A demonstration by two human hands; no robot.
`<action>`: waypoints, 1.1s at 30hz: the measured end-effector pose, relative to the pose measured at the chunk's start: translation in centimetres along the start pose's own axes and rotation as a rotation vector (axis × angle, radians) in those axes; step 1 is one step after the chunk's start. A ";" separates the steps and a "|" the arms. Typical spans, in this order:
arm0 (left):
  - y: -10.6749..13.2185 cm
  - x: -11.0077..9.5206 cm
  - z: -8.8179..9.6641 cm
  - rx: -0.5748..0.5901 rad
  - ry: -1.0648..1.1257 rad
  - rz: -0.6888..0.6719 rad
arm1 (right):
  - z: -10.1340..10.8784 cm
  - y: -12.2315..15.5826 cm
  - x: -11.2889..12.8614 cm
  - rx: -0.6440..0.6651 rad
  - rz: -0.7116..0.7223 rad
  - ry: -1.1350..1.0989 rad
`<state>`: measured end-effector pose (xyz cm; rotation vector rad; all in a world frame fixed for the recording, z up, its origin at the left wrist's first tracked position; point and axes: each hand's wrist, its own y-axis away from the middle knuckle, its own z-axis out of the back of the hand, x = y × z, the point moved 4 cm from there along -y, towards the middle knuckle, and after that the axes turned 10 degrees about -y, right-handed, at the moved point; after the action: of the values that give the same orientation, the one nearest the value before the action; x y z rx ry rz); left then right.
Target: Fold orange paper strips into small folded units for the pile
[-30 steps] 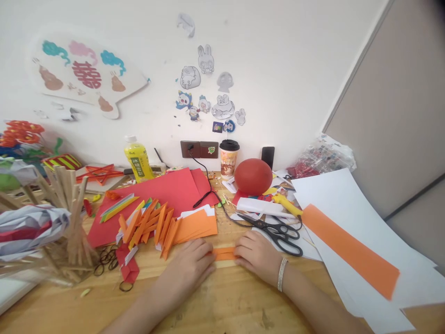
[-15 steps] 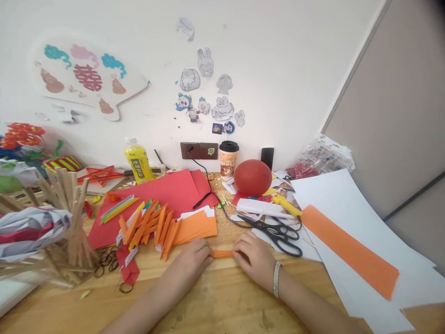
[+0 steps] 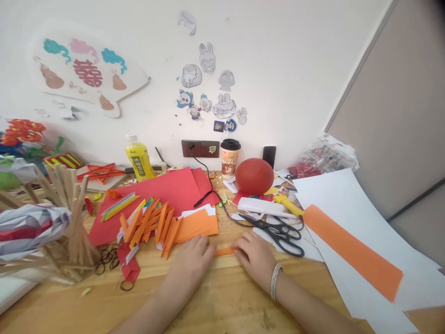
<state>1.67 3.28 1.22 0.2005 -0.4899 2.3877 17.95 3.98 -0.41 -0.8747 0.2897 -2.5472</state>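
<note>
Both my hands rest on the wooden table and press a small folded orange paper strip between them. My left hand covers its left end with fingers laid flat. My right hand, with a bracelet on the wrist, curls its fingers down on the right end. Only a narrow middle part of the strip shows. A heap of folded orange strips lies just beyond my left hand. Black scissors lie just beyond my right hand.
Red paper sheets, a red ball, a cup and a yellow bottle stand by the wall. White sheets with a long orange strip fill the right. A bundle of wooden sticks and rubber bands lie left.
My hands have drawn closer together over the orange strip, so less of it shows. The strip looks narrower than a second ago.
</note>
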 end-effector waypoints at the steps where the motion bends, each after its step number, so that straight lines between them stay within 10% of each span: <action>1: 0.1 -0.5 0.0 -0.053 -0.016 -0.065 | 0.0 0.0 0.1 -0.002 0.010 0.037; 6: 0.9 -2.6 -1.1 -0.069 -0.019 -0.292 | -0.1 0.3 0.9 -0.020 0.088 0.198; 19: 2.0 -1.6 -0.1 0.482 0.083 -0.100 | 2.5 1.2 0.7 0.123 0.048 0.250; 33: 1.0 0.8 1.4 0.183 0.084 0.164 | 1.0 1.2 1.4 -0.015 0.261 0.233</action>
<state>0.39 2.51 2.44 0.1455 -0.2564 2.5903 17.99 2.22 0.76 -0.5059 0.4626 -2.4026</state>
